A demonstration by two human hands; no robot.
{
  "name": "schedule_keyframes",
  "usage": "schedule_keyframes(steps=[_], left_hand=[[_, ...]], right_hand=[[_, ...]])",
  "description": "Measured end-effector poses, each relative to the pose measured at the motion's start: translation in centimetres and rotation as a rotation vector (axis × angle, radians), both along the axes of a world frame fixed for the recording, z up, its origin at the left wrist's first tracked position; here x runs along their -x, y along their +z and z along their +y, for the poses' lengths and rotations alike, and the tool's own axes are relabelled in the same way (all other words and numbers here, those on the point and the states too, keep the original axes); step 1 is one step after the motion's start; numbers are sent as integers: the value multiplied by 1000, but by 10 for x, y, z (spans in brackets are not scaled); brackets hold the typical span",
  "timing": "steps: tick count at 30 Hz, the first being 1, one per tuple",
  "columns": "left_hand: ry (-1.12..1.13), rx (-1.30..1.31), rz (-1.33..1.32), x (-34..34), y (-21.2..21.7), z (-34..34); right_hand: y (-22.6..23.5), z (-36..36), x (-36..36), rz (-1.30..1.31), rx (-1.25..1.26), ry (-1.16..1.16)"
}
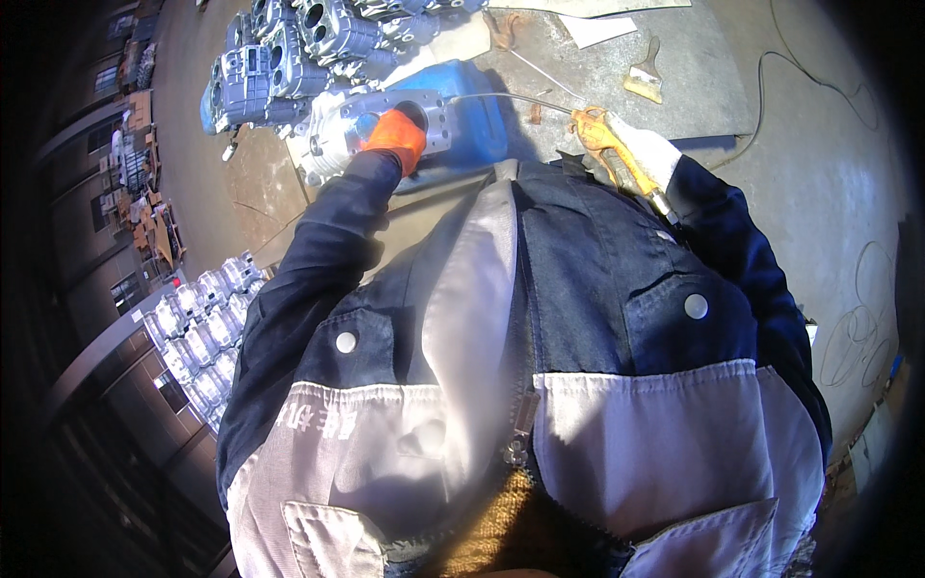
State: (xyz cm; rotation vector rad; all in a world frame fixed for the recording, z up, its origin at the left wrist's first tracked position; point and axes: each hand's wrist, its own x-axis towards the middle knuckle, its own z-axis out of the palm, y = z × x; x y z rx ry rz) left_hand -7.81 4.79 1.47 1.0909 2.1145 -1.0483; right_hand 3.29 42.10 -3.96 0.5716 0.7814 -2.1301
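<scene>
My left hand [397,133], in an orange glove, grips a silver metal engine casting [335,125] at the edge of its round bore. The casting lies tilted against a blue plastic container [479,125]. In a white glove, my right hand [647,152] is closed round a yellow air blow gun [605,140]. The gun's long thin nozzle reaches left across the container, its end close to the casting's bore. Part of my left fingers is hidden by the glove's back and the casting.
Several grey engine castings [279,63] are piled at the far left of the worktable [708,72]. A paintbrush [646,75] and a white sheet [599,31] lie at the far right. A dark hose [761,91] crosses the floor. More castings [202,332] stand in rows to the left.
</scene>
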Motion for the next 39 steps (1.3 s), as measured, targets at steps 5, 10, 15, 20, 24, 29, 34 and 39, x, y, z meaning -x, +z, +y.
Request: schedule_keyframes(steps=[5,10,15,20,24,29,34,39], left_hand=[[1,30,16,3,-11,-8],[101,-22,29,2,-15,-12],[35,29,17,0,-6,-3],[119,-46,45,-2,1,-1],[109,-74,50,-2,0,-3],[88,-61,51,-2,-2,-5],[47,-20,40,-1,-1,-3],[53,-49,27,-2,6,0]], right_hand=[[20,1,-4,12,-129,41],[20,-2,-2,1,-147,40],[10,-1,-1,32,-64,45],[7,15,-3,-41,233,56],[0,17,-3,18,-49,175],[-3,12,-5,51,-76,161],[10,6,-3,32,-168,211],[20,12,-2,60,-144,257]])
